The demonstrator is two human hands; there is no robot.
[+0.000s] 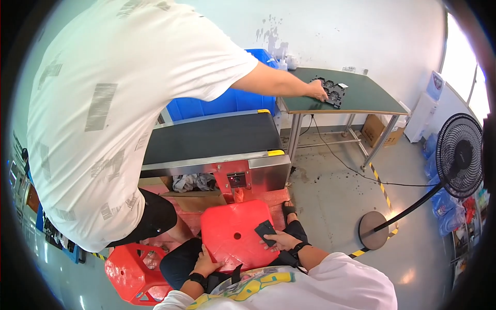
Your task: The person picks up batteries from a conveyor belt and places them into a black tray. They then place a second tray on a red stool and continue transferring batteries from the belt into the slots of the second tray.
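A red plastic stool (232, 222) with a round hole in its seat stands between my knees. My left hand (205, 264) grips the stool's near left edge, thumb and fingers against the rim. Over the right side of the seat, my right hand (283, 240) is closed on a black flat rectangular piece (265, 232), held tilted; its exact kind is unclear. On the green-topped table (361, 98), a co-worker's hand (318, 91) touches a black plastic tray-like part (333, 93) with cut-outs. A small white piece (342, 86) lies at its far edge.
The co-worker in a white shirt (139, 62) leans across from the left. A black conveyor belt (212, 135) lies ahead, with a blue bin (196, 108) behind it. Another red stool (129, 271) is at lower left. A floor fan (459, 155) stands right, its cable (341, 161) crossing the floor.
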